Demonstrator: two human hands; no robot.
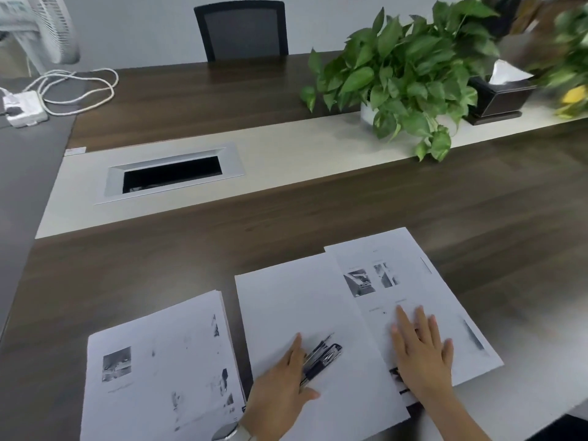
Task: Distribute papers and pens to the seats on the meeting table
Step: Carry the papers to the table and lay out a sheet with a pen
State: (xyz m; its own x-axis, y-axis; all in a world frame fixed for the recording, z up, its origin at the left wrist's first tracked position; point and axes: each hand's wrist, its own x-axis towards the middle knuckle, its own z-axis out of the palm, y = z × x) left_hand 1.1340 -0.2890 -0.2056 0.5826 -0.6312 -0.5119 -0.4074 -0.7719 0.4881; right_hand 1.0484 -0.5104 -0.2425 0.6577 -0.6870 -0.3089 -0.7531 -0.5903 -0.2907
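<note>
Dark wood-grain meeting table [318, 211] with a pale beige centre strip [286, 154] running left to right. Three lots of white printed paper lie at the near edge: a thick stack of white sheets with small grey photos [159, 370] on the left, a mostly blank white sheet [302, 300] in the middle, and a printed white sheet with two small photos near its top [413, 281] on the right, its left edge overlapping the middle sheet. Left hand [280, 389] lies on the middle sheet with fingers curled around a bunch of black pens [321, 356], tips pointing far-right, index finger stretched along them. Right hand [420, 354] is flat, fingers straight and spread, pressing down on the right sheet; it grips nothing. The hands are apart, pens between them. A silver wristwatch [229, 432] shows on the left wrist at the bottom edge. In the centre strip, far left, a silver-framed rectangular cable hatch [171, 173] is open. Far right on the strip: a leafy green pothos in a white pot [407, 74], just right of it a black tissue box with a white tissue sticking up [499, 97]. A black mesh office chair [241, 30] stands at the far side. Far left: a white power strip with coiled white cable [25, 108] and a white fan [47, 23], blurred.
</note>
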